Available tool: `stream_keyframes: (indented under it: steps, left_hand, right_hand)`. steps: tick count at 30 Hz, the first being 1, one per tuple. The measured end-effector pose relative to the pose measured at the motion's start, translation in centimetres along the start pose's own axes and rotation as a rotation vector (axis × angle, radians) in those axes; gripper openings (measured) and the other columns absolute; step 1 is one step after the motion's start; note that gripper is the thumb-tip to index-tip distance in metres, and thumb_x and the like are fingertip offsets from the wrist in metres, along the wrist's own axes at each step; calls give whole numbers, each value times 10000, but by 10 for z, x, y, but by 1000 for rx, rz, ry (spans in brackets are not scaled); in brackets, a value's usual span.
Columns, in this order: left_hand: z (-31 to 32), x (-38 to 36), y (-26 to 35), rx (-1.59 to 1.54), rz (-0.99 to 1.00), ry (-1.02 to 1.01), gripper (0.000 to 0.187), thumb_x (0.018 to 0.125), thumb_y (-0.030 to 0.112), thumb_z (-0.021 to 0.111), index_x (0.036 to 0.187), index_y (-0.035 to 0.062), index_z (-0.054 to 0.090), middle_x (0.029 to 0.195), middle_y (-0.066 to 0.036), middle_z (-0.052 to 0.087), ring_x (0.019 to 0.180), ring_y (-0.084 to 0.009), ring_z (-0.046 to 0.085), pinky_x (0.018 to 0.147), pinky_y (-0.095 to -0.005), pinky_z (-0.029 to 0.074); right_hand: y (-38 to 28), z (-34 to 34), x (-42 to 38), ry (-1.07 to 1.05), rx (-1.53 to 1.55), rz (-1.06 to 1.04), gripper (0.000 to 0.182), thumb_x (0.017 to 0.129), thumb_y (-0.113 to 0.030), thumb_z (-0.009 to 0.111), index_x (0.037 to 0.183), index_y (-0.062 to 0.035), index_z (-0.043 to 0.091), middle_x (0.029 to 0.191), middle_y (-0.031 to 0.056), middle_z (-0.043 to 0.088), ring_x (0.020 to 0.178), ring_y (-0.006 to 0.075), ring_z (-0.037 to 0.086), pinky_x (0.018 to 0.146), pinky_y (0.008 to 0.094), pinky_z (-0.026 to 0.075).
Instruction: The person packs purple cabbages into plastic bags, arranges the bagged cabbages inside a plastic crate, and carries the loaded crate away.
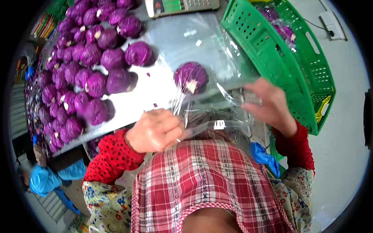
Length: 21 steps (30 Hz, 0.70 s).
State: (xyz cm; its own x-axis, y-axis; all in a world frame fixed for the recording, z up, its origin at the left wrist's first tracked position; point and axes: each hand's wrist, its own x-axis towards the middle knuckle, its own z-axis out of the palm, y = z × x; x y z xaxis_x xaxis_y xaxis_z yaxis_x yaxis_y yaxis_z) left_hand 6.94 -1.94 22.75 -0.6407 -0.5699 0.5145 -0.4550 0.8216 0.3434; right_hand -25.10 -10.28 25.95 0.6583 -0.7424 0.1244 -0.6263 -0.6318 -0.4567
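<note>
A red cabbage [194,75] with a pale cut stem sits at the front of the metal table, with clear plastic film [217,97] around and in front of it. My left hand [155,130] is closed on the near left edge of this film. To the right, my right hand [268,103] is slightly blurred, its thumb and fingers apart beside the film's right edge. Between both hands the film stretches across, wrinkled and shiny, with a small white label [219,124] showing on it.
Many red cabbages [91,54] are heaped on the table's left side. A weighing scale [182,7] stands at the back. On the right is a green crate [268,58] holding wrapped cabbages. A blue plastic piece [264,158] hangs near my right side. Another person in blue [42,179] is at lower left.
</note>
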Motion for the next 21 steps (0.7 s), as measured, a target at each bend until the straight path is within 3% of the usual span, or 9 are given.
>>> stream_keyframes:
  steps: [3,6,11,13,15,16,18,20,21]
  left_hand:
    - [6,-4,8,57,-11,-35,224,637,96,743,739,53,548,690,-36,473,589,-183,526,495,-299,464]
    - [7,3,17,158,-12,-33,249,601,121,739,728,57,534,691,-32,453,586,-182,512,476,-310,434]
    - [7,10,23,112,15,-113,278,612,127,756,667,74,489,675,-33,440,582,-188,513,475,-319,439]
    - [5,11,21,102,33,-151,298,617,129,763,647,79,471,670,-33,439,583,-190,515,476,-322,442]
    - [-4,7,19,183,-56,-158,323,648,128,768,625,87,449,675,-33,449,576,-187,519,476,-321,447]
    - [-4,2,19,163,-38,-148,316,678,128,767,640,85,456,670,-31,431,559,-179,510,471,-320,444]
    - [-4,-8,20,105,118,-113,253,683,163,806,796,49,610,810,-72,578,608,-181,569,504,-302,486]
    - [-14,-15,13,109,204,-33,396,654,238,863,943,36,682,1048,-161,626,722,-230,653,603,-328,558]
    - [-17,-25,4,177,74,-22,636,624,295,891,1148,46,631,1281,-236,537,907,-320,673,720,-374,572]
  right_hand:
    - [-49,1,17,-63,286,-152,306,754,-153,768,1018,-26,681,920,123,634,797,289,623,696,373,504]
    - [-63,52,18,-180,518,-319,242,767,-152,756,938,-18,649,876,116,599,783,305,607,679,387,487]
    - [-77,74,4,-70,551,-347,206,775,-124,730,778,-17,553,766,106,523,681,314,561,578,406,440]
    - [-70,60,-21,-103,588,-483,195,756,-131,731,759,-53,553,743,83,488,659,257,545,533,367,428]
    - [-27,47,-77,-146,266,-483,133,768,-143,700,813,-68,600,767,67,507,681,232,572,547,351,476]
    - [19,49,-137,-522,44,-92,154,754,-162,704,862,-73,640,869,103,599,755,260,631,623,381,520]
    - [99,79,-238,-792,-341,-43,289,736,-185,714,1000,-75,670,1001,145,652,903,313,662,777,415,535]
    - [130,94,-247,-760,-189,42,377,737,-191,722,1087,-70,652,1072,165,646,972,336,648,842,422,516]
    - [133,104,-260,-751,-84,95,421,737,-195,726,1130,-68,644,1107,175,643,1007,347,642,875,426,506]
